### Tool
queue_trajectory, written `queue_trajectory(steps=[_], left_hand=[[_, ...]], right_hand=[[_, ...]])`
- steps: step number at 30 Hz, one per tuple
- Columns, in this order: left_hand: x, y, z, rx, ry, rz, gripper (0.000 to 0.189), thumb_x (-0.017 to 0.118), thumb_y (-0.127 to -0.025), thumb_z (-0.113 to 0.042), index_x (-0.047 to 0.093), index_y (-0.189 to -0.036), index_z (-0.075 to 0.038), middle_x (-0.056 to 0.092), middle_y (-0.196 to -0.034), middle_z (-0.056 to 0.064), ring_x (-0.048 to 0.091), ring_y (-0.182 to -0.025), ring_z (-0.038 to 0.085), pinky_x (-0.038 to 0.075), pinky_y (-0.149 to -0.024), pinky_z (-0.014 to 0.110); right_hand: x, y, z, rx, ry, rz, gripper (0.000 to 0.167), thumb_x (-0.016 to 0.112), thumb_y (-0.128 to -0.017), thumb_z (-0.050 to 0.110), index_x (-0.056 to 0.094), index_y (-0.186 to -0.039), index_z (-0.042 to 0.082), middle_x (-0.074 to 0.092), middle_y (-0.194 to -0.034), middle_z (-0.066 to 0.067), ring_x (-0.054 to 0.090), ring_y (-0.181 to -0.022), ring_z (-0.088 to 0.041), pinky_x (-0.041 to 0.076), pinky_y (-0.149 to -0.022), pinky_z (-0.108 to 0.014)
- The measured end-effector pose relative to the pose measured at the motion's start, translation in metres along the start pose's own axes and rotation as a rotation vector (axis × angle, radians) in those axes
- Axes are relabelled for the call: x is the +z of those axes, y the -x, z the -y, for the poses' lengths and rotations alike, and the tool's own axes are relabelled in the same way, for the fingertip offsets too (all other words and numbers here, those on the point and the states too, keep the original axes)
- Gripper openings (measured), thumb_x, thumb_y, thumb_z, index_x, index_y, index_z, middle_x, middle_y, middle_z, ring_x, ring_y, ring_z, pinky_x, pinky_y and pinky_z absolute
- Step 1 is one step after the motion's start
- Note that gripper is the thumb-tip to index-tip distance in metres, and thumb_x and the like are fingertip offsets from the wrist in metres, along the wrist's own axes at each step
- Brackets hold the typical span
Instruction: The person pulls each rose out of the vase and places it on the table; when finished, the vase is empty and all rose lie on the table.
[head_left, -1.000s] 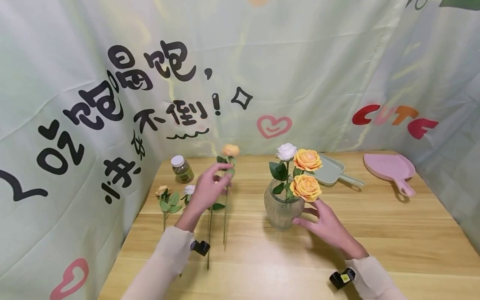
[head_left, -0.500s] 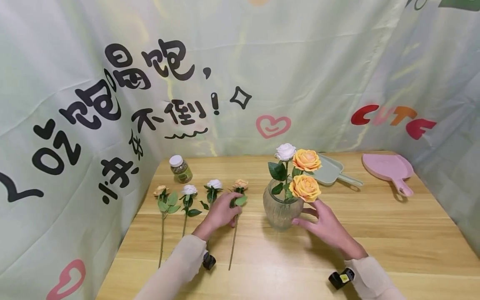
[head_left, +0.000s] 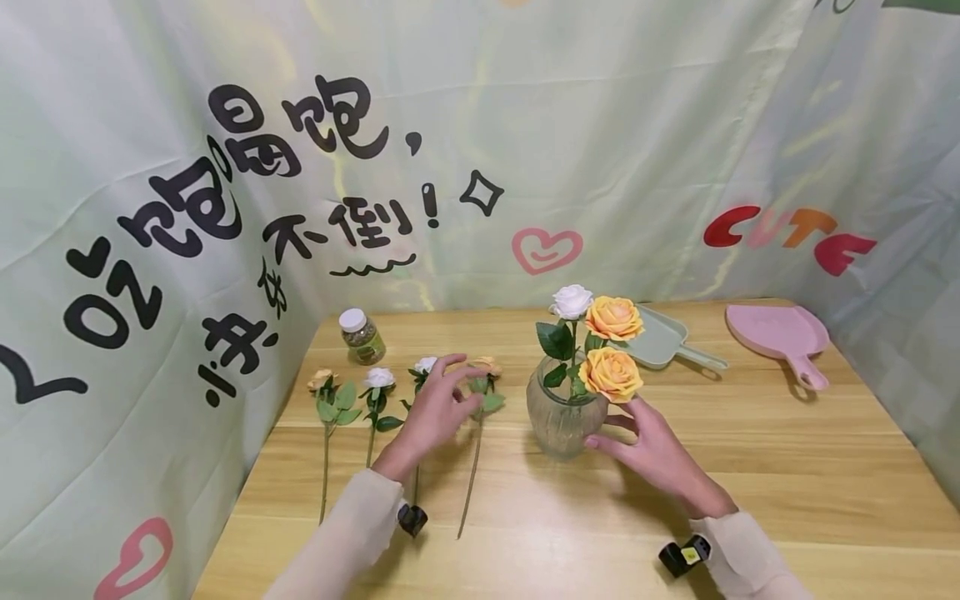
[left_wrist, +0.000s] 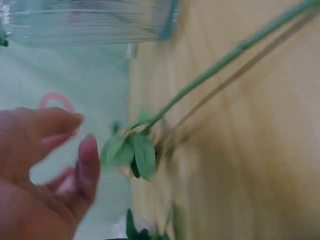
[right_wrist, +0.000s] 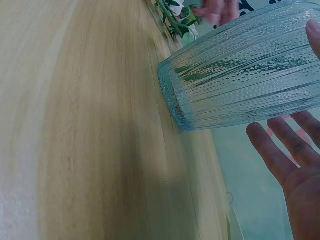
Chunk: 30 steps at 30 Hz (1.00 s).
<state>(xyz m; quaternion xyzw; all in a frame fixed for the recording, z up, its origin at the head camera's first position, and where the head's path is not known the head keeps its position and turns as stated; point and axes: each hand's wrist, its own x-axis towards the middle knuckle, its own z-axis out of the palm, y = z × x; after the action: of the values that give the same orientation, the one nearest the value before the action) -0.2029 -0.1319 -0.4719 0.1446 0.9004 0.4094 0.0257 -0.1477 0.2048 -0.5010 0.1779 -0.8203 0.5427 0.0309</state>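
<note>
In the head view my left hand (head_left: pixel 438 404) hovers over the wooden table, its fingers parted and holding nothing. Just right of it lies an orange artificial rose (head_left: pixel 487 367), its long stem toward me; the left wrist view shows a gap between fingertips and its leaves (left_wrist: pixel 142 155). A ribbed clear glass vase (head_left: pixel 566 429) stands upright, bearing a white rose (head_left: pixel 572 302) and two yellow-orange roses (head_left: pixel 611 375). My right hand (head_left: pixel 660 450) rests at the vase's right side, thumb against the glass (right_wrist: pixel 240 75), with the other fingers fairly straight beside it.
Left of my left hand lie another orange rose (head_left: pixel 322 381), a white rose (head_left: pixel 379 377) and a partly covered white rose (head_left: pixel 425 367). A white-lidded jar (head_left: pixel 363 337) stands behind them. A grey-green dustpan-shaped tray (head_left: pixel 656 340) and a pink one (head_left: pixel 778 333) lie at back right.
My left hand brought the orange rose down onto the table at the right of the row, then let go and drew back slightly left. The right hand has stayed at the vase.
</note>
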Motion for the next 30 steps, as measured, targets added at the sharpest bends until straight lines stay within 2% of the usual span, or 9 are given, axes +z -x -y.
queue_trajectory(steps=[4, 9, 11, 13, 16, 19, 22, 26, 30], left_hand=[[-0.002, -0.008, -0.010, 0.107, 0.099, -0.006, 0.030, 0.069, -0.109, -0.019, 0.072, -0.139, -0.015, 0.056, -0.159, 0.005, 0.069, -0.118, 0.023, 0.063, -0.091, 0.037], [0.003, -0.017, -0.025, 0.203, 0.253, 0.092, 0.039, 0.061, -0.113, -0.031, 0.065, -0.148, -0.014, 0.061, -0.153, 0.003, 0.062, -0.134, 0.023, 0.060, -0.111, 0.042], [0.006, -0.020, -0.032, 0.227, 0.317, 0.130, 0.044, 0.059, -0.114, -0.033, 0.060, -0.154, -0.015, 0.059, -0.156, 0.004, 0.060, -0.140, 0.024, 0.057, -0.115, 0.044], [0.010, -0.024, -0.037, 0.240, 0.379, 0.177, 0.049, 0.056, -0.115, -0.035, 0.053, -0.161, -0.017, 0.056, -0.161, 0.007, 0.056, -0.146, 0.026, 0.054, -0.119, 0.047], [0.016, -0.027, -0.042, 0.216, 0.430, 0.247, 0.054, 0.051, -0.116, -0.041, 0.045, -0.167, -0.022, 0.051, -0.168, 0.007, 0.051, -0.153, 0.027, 0.048, -0.125, 0.050], [0.023, -0.029, -0.043, 0.184, 0.450, 0.290, 0.058, 0.046, -0.117, -0.045, 0.042, -0.168, -0.020, 0.048, -0.171, 0.006, 0.047, -0.157, 0.027, 0.042, -0.130, 0.051], [0.025, -0.027, -0.044, 0.168, 0.465, 0.294, 0.058, 0.047, -0.117, -0.042, 0.044, -0.167, -0.013, 0.046, -0.172, 0.008, 0.044, -0.159, 0.030, 0.038, -0.133, 0.051], [0.023, -0.024, -0.041, 0.162, 0.476, 0.282, 0.057, 0.053, -0.115, -0.039, 0.048, -0.164, -0.012, 0.050, -0.169, 0.009, 0.048, -0.155, 0.029, 0.041, -0.131, 0.048], [0.021, -0.019, -0.038, 0.185, 0.500, 0.263, 0.058, 0.064, -0.110, -0.032, 0.050, -0.162, -0.011, 0.055, -0.162, 0.011, 0.054, -0.149, 0.029, 0.048, -0.125, 0.040]], right_hand=[[0.000, -0.001, -0.001, -0.007, 0.011, -0.001, 0.093, 0.089, -0.092, 0.013, 0.036, -0.168, 0.007, 0.049, -0.165, -0.022, 0.050, -0.137, 0.005, 0.055, -0.107, -0.017], [0.002, -0.001, 0.000, -0.027, 0.026, -0.005, 0.102, 0.089, -0.091, 0.012, 0.028, -0.173, 0.012, 0.040, -0.171, -0.023, 0.048, -0.150, -0.034, 0.054, -0.107, -0.016], [0.002, -0.001, 0.002, -0.036, 0.028, -0.013, 0.107, 0.089, -0.090, 0.011, 0.023, -0.174, 0.016, 0.035, -0.173, -0.023, 0.043, -0.152, -0.041, 0.053, -0.107, -0.015], [0.004, -0.001, 0.005, -0.048, 0.031, -0.040, 0.110, 0.090, -0.089, 0.009, 0.022, -0.175, 0.019, 0.033, -0.174, -0.022, 0.043, -0.153, -0.034, 0.053, -0.107, -0.014], [0.007, 0.000, 0.010, -0.055, 0.023, -0.100, 0.112, 0.091, -0.087, 0.005, 0.023, -0.175, 0.024, 0.033, -0.173, -0.021, 0.044, -0.151, -0.010, 0.052, -0.107, -0.013], [0.010, 0.001, 0.016, -0.069, 0.016, -0.146, 0.113, 0.092, -0.085, 0.003, 0.026, -0.174, 0.025, 0.035, -0.172, -0.019, 0.040, -0.144, 0.009, 0.052, -0.107, -0.011], [0.012, 0.001, 0.019, -0.077, 0.003, -0.155, 0.113, 0.092, -0.084, 0.002, 0.027, -0.173, 0.027, 0.035, -0.172, -0.017, 0.039, -0.145, 0.011, 0.051, -0.107, -0.010], [0.009, -0.001, 0.020, -0.070, 0.000, -0.116, 0.109, 0.090, -0.087, 0.004, 0.028, -0.173, 0.031, 0.034, -0.174, -0.015, 0.038, -0.146, 0.011, 0.052, -0.108, -0.013], [0.002, 0.001, 0.018, -0.065, -0.020, -0.056, 0.098, 0.085, -0.092, 0.003, 0.032, -0.172, 0.022, 0.039, -0.170, -0.021, 0.043, -0.142, 0.011, 0.054, -0.108, -0.016]])
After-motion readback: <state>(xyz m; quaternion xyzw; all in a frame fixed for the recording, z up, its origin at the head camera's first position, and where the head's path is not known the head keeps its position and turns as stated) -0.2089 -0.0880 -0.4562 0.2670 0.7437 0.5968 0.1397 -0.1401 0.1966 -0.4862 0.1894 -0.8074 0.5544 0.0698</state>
